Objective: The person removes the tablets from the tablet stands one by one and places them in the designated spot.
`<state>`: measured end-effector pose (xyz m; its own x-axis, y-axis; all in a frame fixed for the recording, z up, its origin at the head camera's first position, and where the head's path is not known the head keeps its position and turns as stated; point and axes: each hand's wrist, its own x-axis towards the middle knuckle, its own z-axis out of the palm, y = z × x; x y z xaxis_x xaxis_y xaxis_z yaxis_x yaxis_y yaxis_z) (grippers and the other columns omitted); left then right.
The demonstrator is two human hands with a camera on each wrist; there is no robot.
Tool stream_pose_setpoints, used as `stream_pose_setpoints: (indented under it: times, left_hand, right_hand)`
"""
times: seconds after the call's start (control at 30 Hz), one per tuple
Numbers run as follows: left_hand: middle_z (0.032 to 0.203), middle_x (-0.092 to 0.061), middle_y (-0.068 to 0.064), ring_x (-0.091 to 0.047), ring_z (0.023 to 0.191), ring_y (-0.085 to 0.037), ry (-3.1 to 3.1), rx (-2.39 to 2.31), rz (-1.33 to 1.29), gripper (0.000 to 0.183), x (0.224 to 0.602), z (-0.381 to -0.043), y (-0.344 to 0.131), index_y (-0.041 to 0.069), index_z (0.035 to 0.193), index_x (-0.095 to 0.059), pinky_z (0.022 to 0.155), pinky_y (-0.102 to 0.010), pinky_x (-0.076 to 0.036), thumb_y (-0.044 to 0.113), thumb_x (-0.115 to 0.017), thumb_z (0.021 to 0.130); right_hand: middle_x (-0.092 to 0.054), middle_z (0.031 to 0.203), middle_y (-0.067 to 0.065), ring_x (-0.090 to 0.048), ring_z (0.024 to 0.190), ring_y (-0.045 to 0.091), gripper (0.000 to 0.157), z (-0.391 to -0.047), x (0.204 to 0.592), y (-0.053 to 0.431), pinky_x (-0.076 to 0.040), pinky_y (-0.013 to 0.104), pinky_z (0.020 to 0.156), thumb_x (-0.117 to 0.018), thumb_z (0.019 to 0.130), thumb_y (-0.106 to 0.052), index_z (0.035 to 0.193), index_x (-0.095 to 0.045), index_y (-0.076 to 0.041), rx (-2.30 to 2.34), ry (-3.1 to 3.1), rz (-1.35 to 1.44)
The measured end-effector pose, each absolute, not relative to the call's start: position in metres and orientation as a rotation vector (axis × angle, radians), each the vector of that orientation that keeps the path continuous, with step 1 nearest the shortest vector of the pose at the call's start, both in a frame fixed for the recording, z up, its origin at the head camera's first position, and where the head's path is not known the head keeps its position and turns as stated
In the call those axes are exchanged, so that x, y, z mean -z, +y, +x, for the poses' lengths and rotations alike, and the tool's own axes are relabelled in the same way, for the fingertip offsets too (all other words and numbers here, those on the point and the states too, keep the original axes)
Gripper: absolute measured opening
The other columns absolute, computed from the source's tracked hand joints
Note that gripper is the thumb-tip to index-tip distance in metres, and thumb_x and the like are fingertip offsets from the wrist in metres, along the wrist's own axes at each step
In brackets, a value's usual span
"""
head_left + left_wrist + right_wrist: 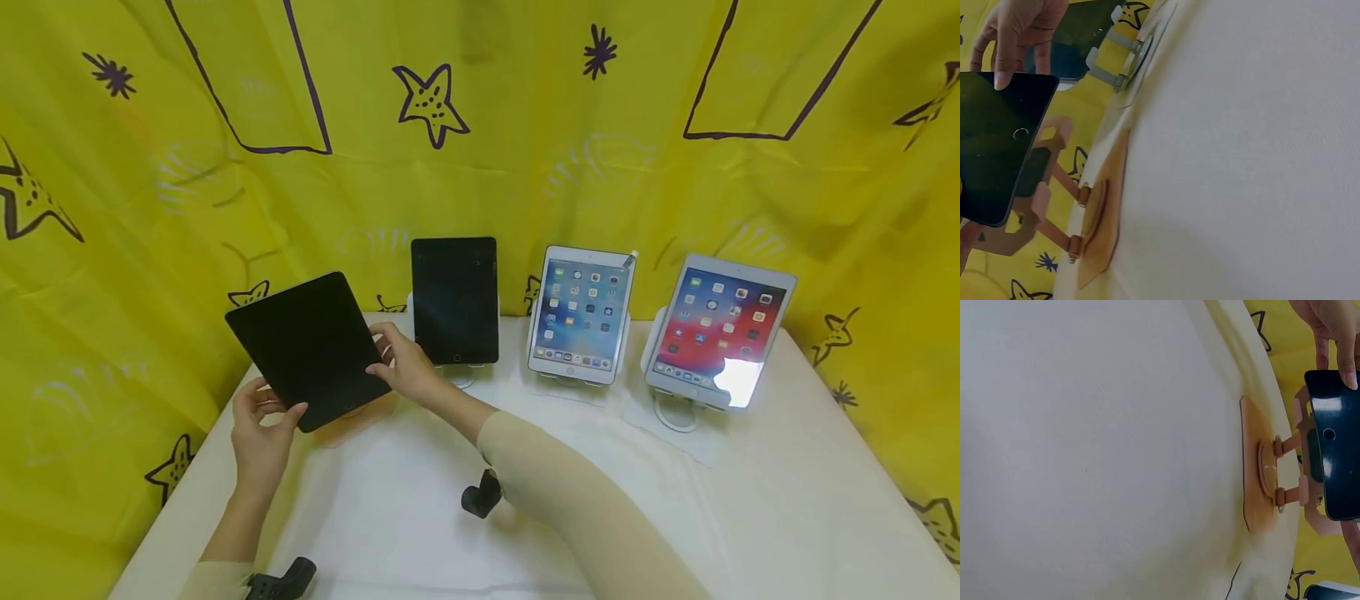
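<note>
A black tablet (307, 350) with a dark screen is tilted at the left, held between both hands. My left hand (258, 437) grips its lower left edge, thumb on the front face. On the opposite edge, my right hand (405, 364) pinches it with the thumb in front and fingers behind. Behind the tablet, the left wrist view shows a pink tablet stand (1102, 219), its cradle partly covered by the tablet. The right wrist view shows the same stand's flat base (1259, 469) on the table, with the tablet close in front of its cradle.
Another black tablet (455, 300) rests on a stand just right of my right hand. Two white tablets with lit screens, one blue (581, 312) and one red and blue (720, 329), stand farther right. A yellow patterned curtain (510, 183) hangs behind the white table (420, 508).
</note>
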<state>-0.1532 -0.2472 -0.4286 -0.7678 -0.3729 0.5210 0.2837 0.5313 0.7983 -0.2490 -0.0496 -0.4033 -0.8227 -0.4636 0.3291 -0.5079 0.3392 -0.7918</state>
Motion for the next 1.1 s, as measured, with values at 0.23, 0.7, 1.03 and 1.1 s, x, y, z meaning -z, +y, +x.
stream_pose_setpoints:
  times: [0.23, 0.7, 1.03, 1.1]
  left_hand:
    - [0.095, -0.042, 0.013, -0.048, 0.075, 0.007, -2.263, 1.284, 0.174, 0.058, 0.415, -0.141, -0.249, -0.001, 0.128, -0.036, 0.061, -0.003, -0.043, -0.007, -0.069, 0.080]
    - [0.093, -0.045, 0.010, -0.049, 0.075, 0.004, -2.356, 1.334, 0.093, 0.061, 0.404, -0.130, -0.248, 0.000, 0.129, -0.035, 0.058, -0.008, -0.046, -0.009, -0.069, 0.079]
    - [0.099, -0.046, 0.005, -0.049, 0.080, 0.003, -2.444, 1.386, 0.027, 0.063, 0.402, -0.124, -0.240, 0.005, 0.132, -0.036, 0.061, -0.013, -0.051, -0.002, -0.071, 0.081]
    - [0.098, -0.047, 0.007, -0.050, 0.079, 0.003, -2.443, 1.392, 0.015, 0.062, 0.402, -0.123, -0.238, 0.005, 0.131, -0.037, 0.060, -0.013, -0.051, -0.003, -0.071, 0.080]
  right_hand:
    - [-0.058, 0.098, 0.011, -0.056, 0.079, 0.016, 0.048, -0.235, 0.404, -0.044, -0.042, 0.015, 0.061, -0.068, 0.085, -0.005, 0.126, -0.043, -0.006, -1.611, -2.515, 0.895]
    - [-0.058, 0.095, 0.011, -0.054, 0.076, 0.013, 0.050, -0.214, 0.397, -0.028, -0.043, 0.016, 0.061, -0.071, 0.083, -0.004, 0.125, -0.044, -0.005, -1.698, -2.512, 0.852]
    - [-0.059, 0.096, 0.010, -0.056, 0.076, 0.013, 0.050, -0.197, 0.401, -0.008, -0.046, 0.016, 0.061, -0.072, 0.082, -0.007, 0.124, -0.044, -0.007, -1.703, -2.521, 0.789]
    - [-0.058, 0.096, 0.010, -0.055, 0.075, 0.013, 0.051, -0.194, 0.401, -0.003, -0.045, 0.016, 0.060, -0.073, 0.082, -0.007, 0.124, -0.044, -0.006, -1.719, -2.525, 0.779]
